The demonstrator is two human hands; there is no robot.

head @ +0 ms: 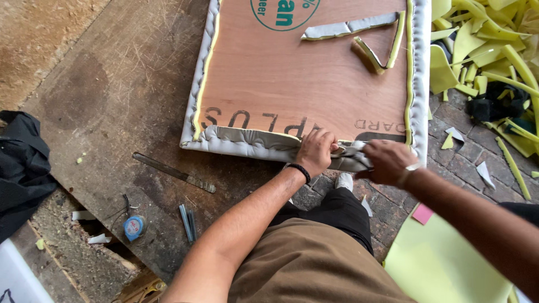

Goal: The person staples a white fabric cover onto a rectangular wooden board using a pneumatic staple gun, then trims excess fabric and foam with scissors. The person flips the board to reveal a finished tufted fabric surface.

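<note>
The left hand [315, 151] presses curled fingers onto the grey fabric [264, 145] folded over the near edge of the plywood panel [303, 84], which lies on a worn workbench [112, 95]. The right hand [387, 161] pinches the same fabric; its fingertips are hidden. Left lie a metal file [174, 173] and tape roll [135, 227]; yellow foam scraps [483, 50] pile far right.

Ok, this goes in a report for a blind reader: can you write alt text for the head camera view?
Seen from above, a person's left hand and right hand grip grey fabric folded over the near edge of a plywood panel lying on a worn workbench. Yellow foam scraps are piled to the right; a metal file lies left.
</note>
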